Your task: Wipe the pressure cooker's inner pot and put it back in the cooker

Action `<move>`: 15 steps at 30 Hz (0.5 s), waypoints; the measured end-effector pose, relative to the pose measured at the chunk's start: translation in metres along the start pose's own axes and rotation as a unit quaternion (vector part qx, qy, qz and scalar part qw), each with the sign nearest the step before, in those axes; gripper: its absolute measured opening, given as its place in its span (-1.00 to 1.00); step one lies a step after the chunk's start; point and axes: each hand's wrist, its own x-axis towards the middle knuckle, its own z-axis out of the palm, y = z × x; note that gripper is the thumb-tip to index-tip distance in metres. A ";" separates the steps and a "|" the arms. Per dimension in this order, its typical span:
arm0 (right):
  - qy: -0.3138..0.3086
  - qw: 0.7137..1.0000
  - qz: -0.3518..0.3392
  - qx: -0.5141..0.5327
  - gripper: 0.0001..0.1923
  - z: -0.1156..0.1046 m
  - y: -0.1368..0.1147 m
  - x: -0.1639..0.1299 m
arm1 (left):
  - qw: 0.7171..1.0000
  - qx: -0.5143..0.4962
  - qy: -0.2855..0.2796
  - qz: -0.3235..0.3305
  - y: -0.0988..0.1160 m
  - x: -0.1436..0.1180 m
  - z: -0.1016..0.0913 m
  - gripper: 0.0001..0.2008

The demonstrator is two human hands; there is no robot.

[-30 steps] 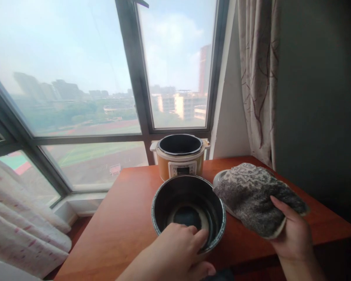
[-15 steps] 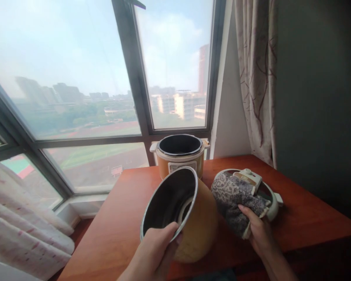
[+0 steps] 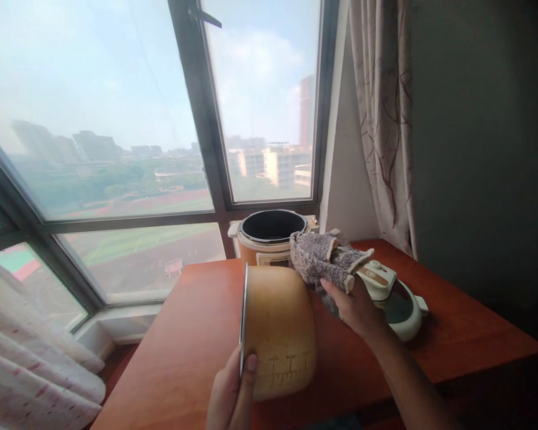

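The left hand (image 3: 231, 388) is pinching the rim of a tan inner pot (image 3: 278, 331), its grip closed on the metal edge with the thumb outside; the pot is lying tipped on its side above the near edge of the tabletop (image 3: 192, 340), its mouth facing left. The right hand (image 3: 352, 307) is clutching a bunched grey cloth (image 3: 325, 257) against the pot's upper right flank. Just beyond are standing an open cooker (image 3: 269, 239) and, to the right, its lid (image 3: 397, 298) lying flat.

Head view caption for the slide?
Left hand tips inner pot on its side; right hand presses grey cloth to it.
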 end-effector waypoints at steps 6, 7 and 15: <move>-0.224 0.956 -0.116 -0.151 -0.64 0.031 -0.035 0.046 | 1.000 0.001 -0.013 -0.015 -0.012 -0.003 0.009 -0.34; -0.250 0.944 -0.116 -0.180 -0.65 0.036 -0.039 0.049 | 1.000 -0.002 -0.013 -0.013 -0.012 -0.002 0.011 -0.35; -0.291 0.889 -0.195 -0.296 -0.50 0.049 -0.076 0.015 | 0.998 -0.023 -0.049 0.033 -0.004 0.008 0.016 -0.46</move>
